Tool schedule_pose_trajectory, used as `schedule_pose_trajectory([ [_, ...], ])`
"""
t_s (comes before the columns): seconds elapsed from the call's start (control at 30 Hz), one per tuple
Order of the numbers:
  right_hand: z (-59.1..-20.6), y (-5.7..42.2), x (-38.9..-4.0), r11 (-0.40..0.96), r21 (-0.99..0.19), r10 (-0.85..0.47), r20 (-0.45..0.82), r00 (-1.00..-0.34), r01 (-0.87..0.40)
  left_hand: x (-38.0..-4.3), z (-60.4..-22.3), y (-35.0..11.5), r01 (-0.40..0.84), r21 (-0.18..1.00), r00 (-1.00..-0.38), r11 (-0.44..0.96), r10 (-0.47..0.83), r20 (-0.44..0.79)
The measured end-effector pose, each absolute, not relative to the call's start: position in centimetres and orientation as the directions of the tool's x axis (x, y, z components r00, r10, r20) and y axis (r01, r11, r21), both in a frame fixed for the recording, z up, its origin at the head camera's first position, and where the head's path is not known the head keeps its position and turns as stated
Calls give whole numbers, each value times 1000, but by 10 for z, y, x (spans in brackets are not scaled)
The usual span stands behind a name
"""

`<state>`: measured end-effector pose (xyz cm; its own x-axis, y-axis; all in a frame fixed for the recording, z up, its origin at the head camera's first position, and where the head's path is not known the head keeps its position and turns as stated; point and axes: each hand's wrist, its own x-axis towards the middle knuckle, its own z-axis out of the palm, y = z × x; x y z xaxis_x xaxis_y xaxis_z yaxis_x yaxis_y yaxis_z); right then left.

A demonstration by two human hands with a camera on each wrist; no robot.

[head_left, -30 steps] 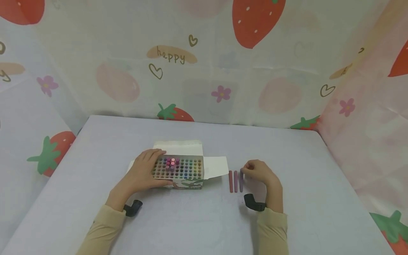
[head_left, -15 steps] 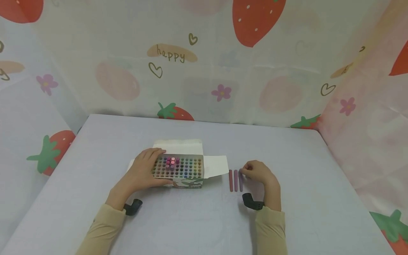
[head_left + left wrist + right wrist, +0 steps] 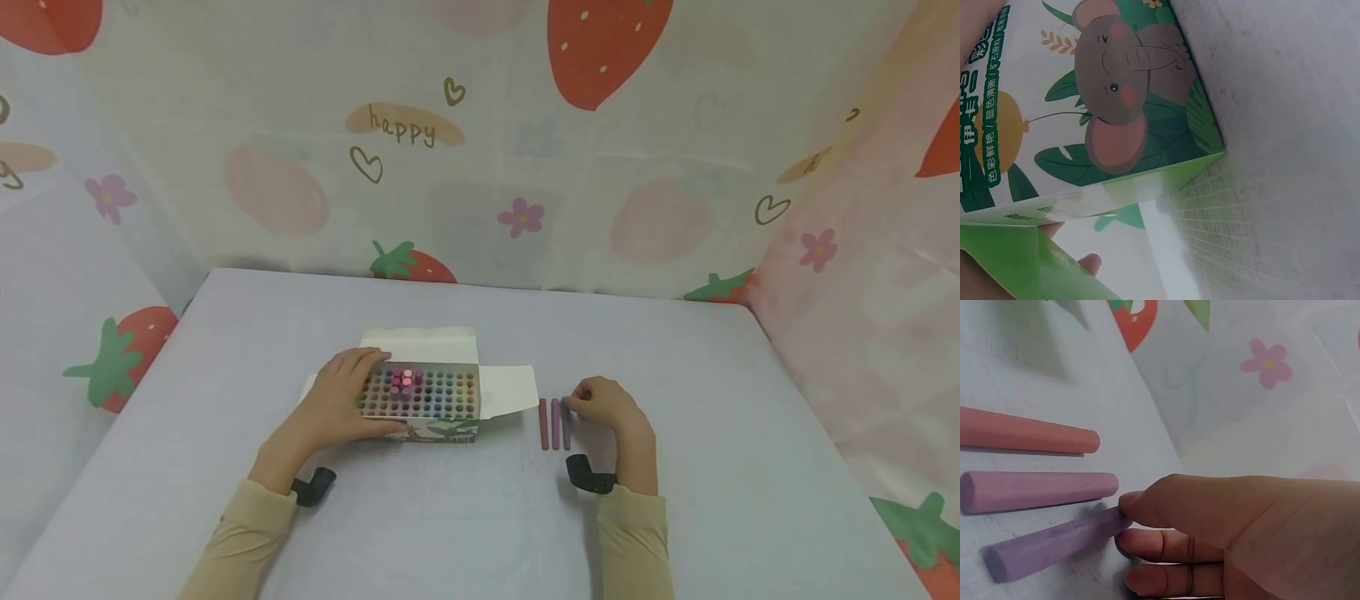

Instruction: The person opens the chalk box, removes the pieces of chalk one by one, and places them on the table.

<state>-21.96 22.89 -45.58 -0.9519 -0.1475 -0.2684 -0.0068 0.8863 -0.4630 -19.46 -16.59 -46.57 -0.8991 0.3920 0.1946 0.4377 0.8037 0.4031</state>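
My left hand (image 3: 341,404) holds the left end of an open chalk box (image 3: 453,431), with the thumb along its near side and the fingers over the far edge. An elephant print on the box (image 3: 1054,137) fills much of the left wrist view. Several pink and purple chalks stand up out of the holes in its insert. To the right, my right hand (image 3: 611,408) pinches the far end of a purple chalk (image 3: 1054,544) between thumb and fingers. Its near end lies by the table. Beside it lie a pink chalk (image 3: 1041,490) and a reddish chalk (image 3: 1029,431).
The box's white back flap (image 3: 420,343) and right side flap (image 3: 508,392) are folded out, the latter reaching close to the reddish chalk. A white cloth covers the table (image 3: 465,533). Behind it hangs a strawberry-patterned curtain (image 3: 525,167).
My right hand and forearm have shifted slightly left, and the far end of the purple chalk has moved a little toward the pink one. The left hand stays on the box.
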Motion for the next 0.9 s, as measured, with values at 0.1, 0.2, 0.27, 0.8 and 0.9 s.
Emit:
schedule_pose_trajectory([
  [0.1, -455, 228, -219, 894, -449, -142, -270, -952, -5, -195, -466, -166, 436, 404, -900, 804, 391, 192],
  [0.2, -454, 227, -219, 898, -441, -138, -272, -952, -4, -195, -467, -166, 436, 400, -900, 806, 391, 192],
  [0.27, -454, 227, -219, 900, -436, -137, -274, -952, -4, -195, -467, -166, 437, 398, -900, 807, 392, 193],
  [0.8, -452, 226, -218, 890, -456, -140, -275, -951, 2, -194, -464, -165, 429, 413, -903, 803, 386, 187],
  [0.9, -450, 227, -217, 890, -455, -135, -283, -950, 9, -194, -464, -165, 429, 410, -903, 805, 387, 187],
])
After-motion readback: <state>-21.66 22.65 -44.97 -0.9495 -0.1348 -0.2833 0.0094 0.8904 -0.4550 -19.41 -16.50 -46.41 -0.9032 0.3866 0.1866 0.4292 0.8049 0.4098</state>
